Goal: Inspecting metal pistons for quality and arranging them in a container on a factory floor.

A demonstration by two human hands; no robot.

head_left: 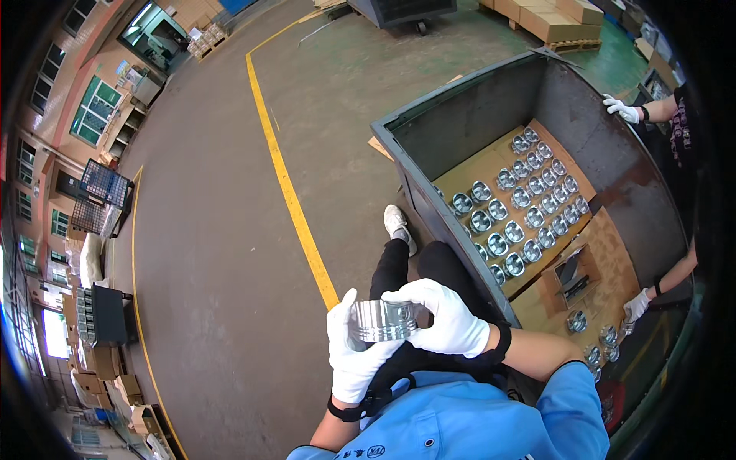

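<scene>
A shiny metal piston (382,320) with ring grooves round its lower edge is held up in front of my body, its side facing me. My left hand (351,354), in a white glove, cups it from the left and below. Gripping its right side is my right hand (448,320), gloved too, with the thumb near the bottom edge. To the right stands a deep grey metal bin (452,218). Inside, rows of similar pistons (514,264) rest on a cardboard sheet (479,165).
A co-worker's gloved hand (621,109) lies on the bin's far right rim; another gloved hand (636,305) reaches in beside loose pistons (577,321). A small open cardboard box (590,270) sits in the bin. Yellow line (287,192) on the floor; black rack (110,316) at left.
</scene>
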